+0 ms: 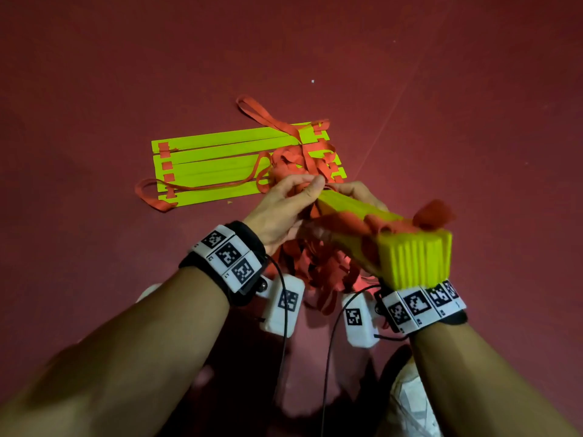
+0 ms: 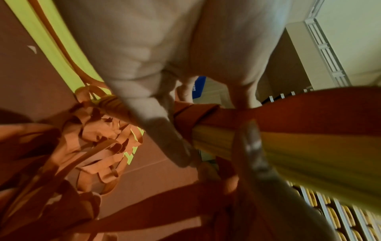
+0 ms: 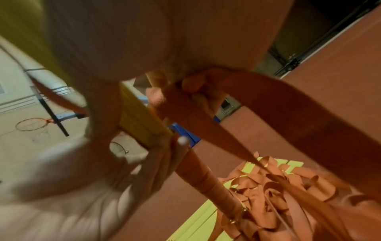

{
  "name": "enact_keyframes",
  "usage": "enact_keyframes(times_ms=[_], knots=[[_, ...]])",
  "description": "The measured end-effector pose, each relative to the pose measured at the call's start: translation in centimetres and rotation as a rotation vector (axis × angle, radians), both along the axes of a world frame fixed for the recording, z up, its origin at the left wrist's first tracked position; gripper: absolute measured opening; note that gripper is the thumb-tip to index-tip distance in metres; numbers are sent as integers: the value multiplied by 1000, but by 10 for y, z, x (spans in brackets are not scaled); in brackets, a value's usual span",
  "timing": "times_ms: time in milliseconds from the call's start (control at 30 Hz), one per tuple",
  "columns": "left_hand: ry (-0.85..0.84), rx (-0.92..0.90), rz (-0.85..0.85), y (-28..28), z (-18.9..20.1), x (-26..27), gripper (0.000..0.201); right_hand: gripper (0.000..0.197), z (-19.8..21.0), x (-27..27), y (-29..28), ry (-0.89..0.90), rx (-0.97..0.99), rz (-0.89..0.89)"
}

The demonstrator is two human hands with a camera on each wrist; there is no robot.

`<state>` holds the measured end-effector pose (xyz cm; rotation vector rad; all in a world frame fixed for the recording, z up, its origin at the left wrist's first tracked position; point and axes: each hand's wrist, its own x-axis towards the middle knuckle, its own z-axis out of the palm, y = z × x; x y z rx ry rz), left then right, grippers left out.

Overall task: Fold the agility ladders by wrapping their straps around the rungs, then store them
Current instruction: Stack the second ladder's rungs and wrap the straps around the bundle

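I hold a stack of yellow rungs (image 1: 413, 257) tilted above the floor, with red strap (image 1: 353, 227) wound over its top and more strap hanging loose beneath. My right hand (image 1: 358, 193) grips the stack from below; in the right wrist view its fingers (image 3: 164, 156) curl round the rungs (image 3: 142, 124). At the stack's far end, my left hand (image 1: 291, 197) pinches a red strap (image 2: 309, 106) drawn taut over the rungs (image 2: 309, 154). A second ladder (image 1: 220, 165) lies flat on the floor beyond, its straps in a tangle (image 1: 293, 162).
The floor (image 1: 441, 89) is dark red all round. A white shoe (image 1: 410, 405) shows at the lower right. The right wrist view catches a basketball hoop (image 3: 31, 125), and the left wrist view shows a rack with yellow items (image 2: 329, 216).
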<state>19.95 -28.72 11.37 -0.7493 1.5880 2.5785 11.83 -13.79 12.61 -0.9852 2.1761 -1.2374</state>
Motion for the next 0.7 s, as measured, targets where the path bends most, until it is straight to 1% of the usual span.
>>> enact_keyframes(times_ms=[33, 67, 100, 133, 167, 200, 267, 300, 333, 400, 433, 467, 500, 533, 567, 633, 667, 700], knots=[[-7, 2, 7, 1, 2, -1, 41, 42, -1, 4, -1, -25, -4, 22], [-9, 0, 11, 0, 5, -2, 46, 26, -2, 9, -2, 12, -23, 2], [-7, -11, 9, 0, 9, -3, 53, 18, -3, 11, -3, 80, -62, -58], [3, -32, 3, 1, 14, -5, 62, 23, -3, 12, -3, 144, -114, -107], [7, -60, -12, 1, 18, -5, 68, 31, -2, 11, -4, 170, -174, -137], [-1, -95, -35, 1, 24, -5, 69, 36, 0, 10, -5, 160, -225, -160], [-20, -225, -84, -4, 30, -5, 57, 35, 7, 4, -7, 191, -240, -220], [-9, -351, -104, -8, 30, -5, 54, 32, 11, 1, -7, 214, -230, -240], [12, -516, -114, -14, 29, -6, 54, 31, 14, -1, -6, 218, -228, -254], [63, -813, -91, -25, 26, -7, 63, 41, 17, -3, -3, 138, -249, -278], [80, -880, -75, -29, 25, -7, 64, 49, 17, -3, -3, 86, -252, -286], [96, -901, -72, -30, 22, -7, 62, 54, 19, -2, -4, 29, -252, -284], [119, -882, -88, -29, 20, -8, 59, 55, 20, -1, -5, -25, -252, -278], [149, -830, -117, -26, 16, -9, 59, 50, 21, 1, -5, -73, -252, -274], [180, -755, -151, -20, 13, -9, 64, 46, 21, 4, -5, -106, -243, -261], [211, -528, -199, -10, 2, -8, 77, 45, 16, 8, -4, -170, -214, -237], [205, -389, -217, -5, -4, -7, 73, 46, 14, 9, -5, -192, -199, -223], [192, -289, -238, -1, -9, -5, 65, 47, 11, 10, -5, -208, -184, -207]])
